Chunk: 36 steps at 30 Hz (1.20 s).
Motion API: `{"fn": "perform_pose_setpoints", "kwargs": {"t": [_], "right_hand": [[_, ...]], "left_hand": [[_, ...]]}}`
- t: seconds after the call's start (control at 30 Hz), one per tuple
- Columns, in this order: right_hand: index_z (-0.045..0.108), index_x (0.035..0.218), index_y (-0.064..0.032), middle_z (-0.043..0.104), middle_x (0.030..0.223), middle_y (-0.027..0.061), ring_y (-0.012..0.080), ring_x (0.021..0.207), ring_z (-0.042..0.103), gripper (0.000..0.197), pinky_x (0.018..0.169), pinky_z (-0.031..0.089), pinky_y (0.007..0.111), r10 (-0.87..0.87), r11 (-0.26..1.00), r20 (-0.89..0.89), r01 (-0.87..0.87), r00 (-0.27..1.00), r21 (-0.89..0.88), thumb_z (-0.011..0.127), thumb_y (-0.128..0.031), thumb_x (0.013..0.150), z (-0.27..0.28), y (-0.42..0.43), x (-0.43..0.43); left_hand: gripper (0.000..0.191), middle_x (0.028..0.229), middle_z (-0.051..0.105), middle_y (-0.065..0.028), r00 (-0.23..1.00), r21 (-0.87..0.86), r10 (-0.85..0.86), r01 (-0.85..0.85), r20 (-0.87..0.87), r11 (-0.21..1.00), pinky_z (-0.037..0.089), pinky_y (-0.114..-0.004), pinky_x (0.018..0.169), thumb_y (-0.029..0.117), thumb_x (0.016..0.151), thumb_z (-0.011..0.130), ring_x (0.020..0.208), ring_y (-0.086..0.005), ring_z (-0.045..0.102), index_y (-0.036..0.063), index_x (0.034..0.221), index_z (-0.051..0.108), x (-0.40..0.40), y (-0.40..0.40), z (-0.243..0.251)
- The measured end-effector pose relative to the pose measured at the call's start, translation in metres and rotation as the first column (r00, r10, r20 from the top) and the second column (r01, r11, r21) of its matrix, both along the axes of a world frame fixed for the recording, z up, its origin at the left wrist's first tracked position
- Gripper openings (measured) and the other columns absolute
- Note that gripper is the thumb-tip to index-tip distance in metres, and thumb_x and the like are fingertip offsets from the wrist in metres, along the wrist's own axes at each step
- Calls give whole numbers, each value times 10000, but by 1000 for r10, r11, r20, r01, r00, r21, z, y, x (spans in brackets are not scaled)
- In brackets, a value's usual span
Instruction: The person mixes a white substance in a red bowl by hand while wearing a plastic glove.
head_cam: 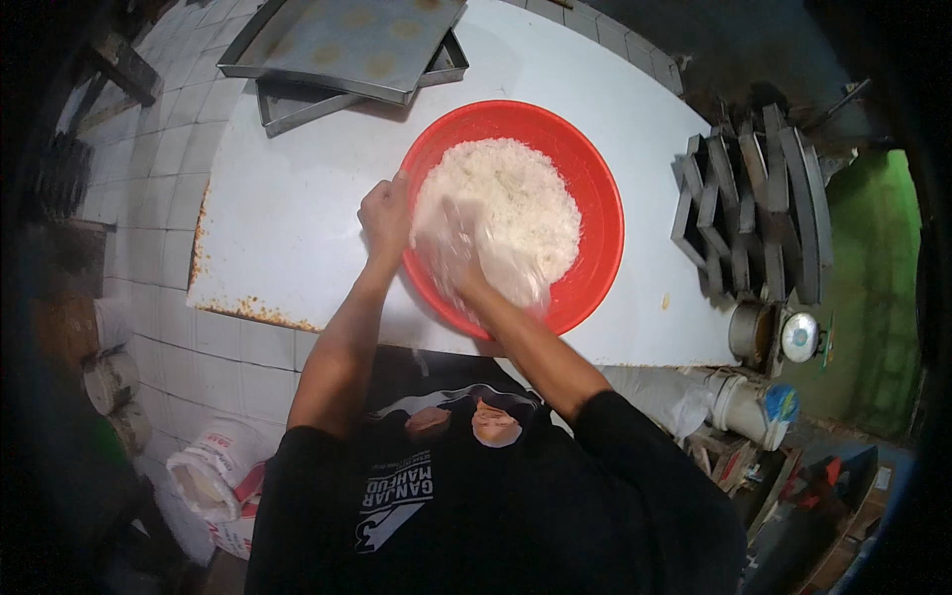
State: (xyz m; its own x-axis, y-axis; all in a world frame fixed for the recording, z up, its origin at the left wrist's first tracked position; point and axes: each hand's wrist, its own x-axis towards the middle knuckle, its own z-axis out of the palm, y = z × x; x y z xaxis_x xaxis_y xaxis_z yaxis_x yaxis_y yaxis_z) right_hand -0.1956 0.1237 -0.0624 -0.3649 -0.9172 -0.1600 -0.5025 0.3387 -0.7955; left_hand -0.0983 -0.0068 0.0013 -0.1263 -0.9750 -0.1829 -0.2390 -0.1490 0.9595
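A round red plastic basin (599,223) stands on a white table close to my body. Inside it lies a heap of pale, crumbly material (520,182), which looks like a flour mixture. My left hand (387,216) grips the basin's rim on its left side. My right hand (457,242) is inside the basin at the lower left of the heap, blurred, with a clear plastic bag or loose plastic glove around it. Its fingers are partly hidden by the plastic and the blur, so I cannot tell whether they close on any of the mixture.
Metal baking trays (335,44) lie stacked at the table's upper left. More metal trays or tins (751,208) are piled at the right edge, near a metal pot (747,333). The white table (282,223) has rusty edges. An open sack (212,480) stands at lower left.
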Motion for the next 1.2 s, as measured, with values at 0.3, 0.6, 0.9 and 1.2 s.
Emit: {"fn": "perform_pose_setpoints", "kwargs": {"t": [0.3,0.6,0.9,1.2], "right_hand": [[437,1564,-127,414,1596,238,386,1412,490,567,1084,500,476,-174,972,-187,199,967,127,527,-311,1035,-23,34,-130],[453,1541,-104,337,1604,325,504,1383,489,654,1085,451,604,577,772,-427,-294,696,564,664,-203,930,54,111,-102],[69,1679,-97,239,1637,354,436,1342,543,891,1149,411,479,-96,899,-2,88,995,430,623,-221,992,6,93,-50],[363,1603,-57,240,1701,227,374,1587,192,597,1283,231,429,-365,929,-431,294,825,-225,514,-131,1030,-55,27,-161]], "left_hand": [[596,585,449,-143,999,-40,-45,46,11,998,386,-457,609,432,1000,621,611,-219,379,-57,677,512,-8,-3,-5],[580,599,516,-188,984,4,-112,113,138,994,404,-475,608,446,984,637,588,-255,419,-53,697,565,-1,-15,4],[585,579,454,-139,995,15,-43,42,90,999,385,-450,600,443,979,643,596,-212,384,-33,662,517,-3,-8,1],[586,571,451,-91,989,-63,-147,147,2,987,368,-414,585,394,1009,635,610,-173,373,-34,638,488,-19,-7,6]]}}
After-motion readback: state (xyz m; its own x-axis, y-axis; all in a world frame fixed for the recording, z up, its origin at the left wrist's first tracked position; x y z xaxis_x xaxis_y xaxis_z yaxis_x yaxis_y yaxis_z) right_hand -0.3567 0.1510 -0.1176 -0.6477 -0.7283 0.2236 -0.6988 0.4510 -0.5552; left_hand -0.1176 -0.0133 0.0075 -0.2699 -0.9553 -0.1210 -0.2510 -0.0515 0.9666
